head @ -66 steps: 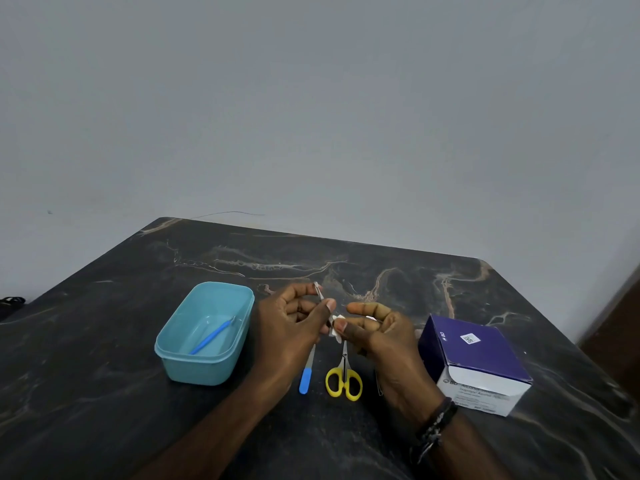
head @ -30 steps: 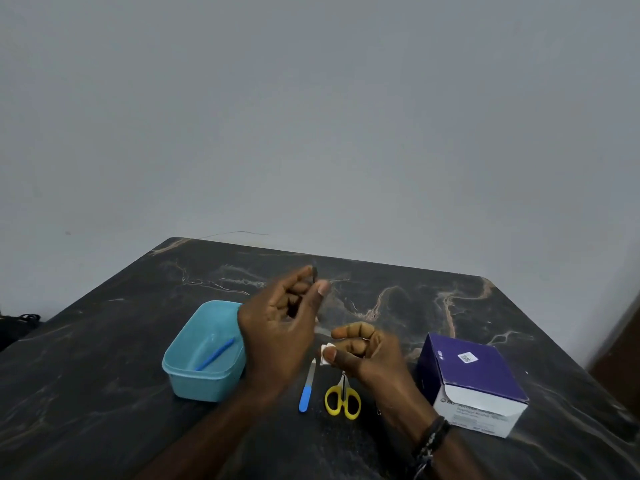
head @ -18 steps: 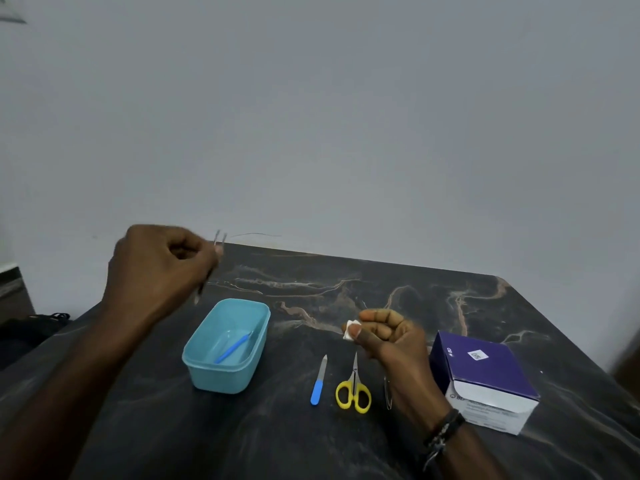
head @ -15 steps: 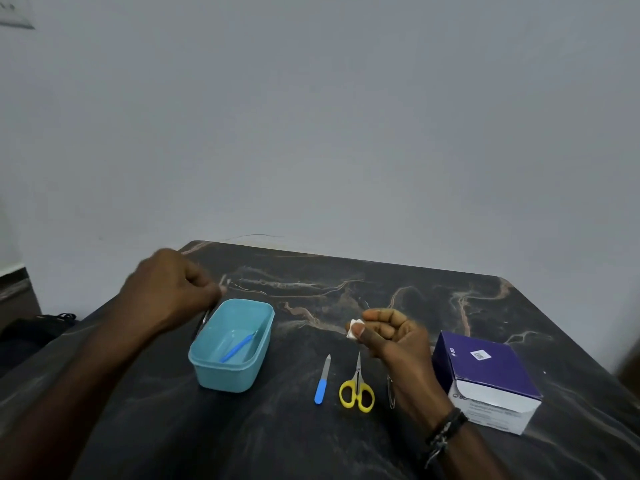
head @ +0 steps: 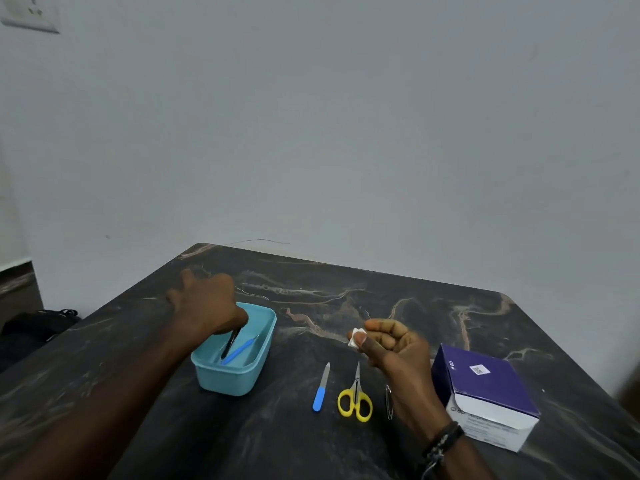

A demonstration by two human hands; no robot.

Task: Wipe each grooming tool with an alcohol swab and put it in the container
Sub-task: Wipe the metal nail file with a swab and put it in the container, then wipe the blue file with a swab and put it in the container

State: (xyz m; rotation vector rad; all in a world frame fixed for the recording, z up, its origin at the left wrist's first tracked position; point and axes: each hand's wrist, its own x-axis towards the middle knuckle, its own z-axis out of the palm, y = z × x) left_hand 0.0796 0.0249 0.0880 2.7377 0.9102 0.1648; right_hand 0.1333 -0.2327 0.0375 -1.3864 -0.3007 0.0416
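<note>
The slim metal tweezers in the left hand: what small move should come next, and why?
Probably let go: the left hand holds the slim metal tweezers with their tip already down inside the light blue plastic container, beside the blue-handled tool.

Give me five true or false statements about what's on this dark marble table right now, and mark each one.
1. The left hand lowers slim metal tweezers into the light blue plastic container. True.
2. The container is empty. False: a thin blue tool lies inside.
3. The right hand pinches a small white swab. True.
4. The yellow-handled scissors lie inside the container. False: they lie on the table.
5. The purple and white box stands left of the container. False: it stands at the right.
</note>
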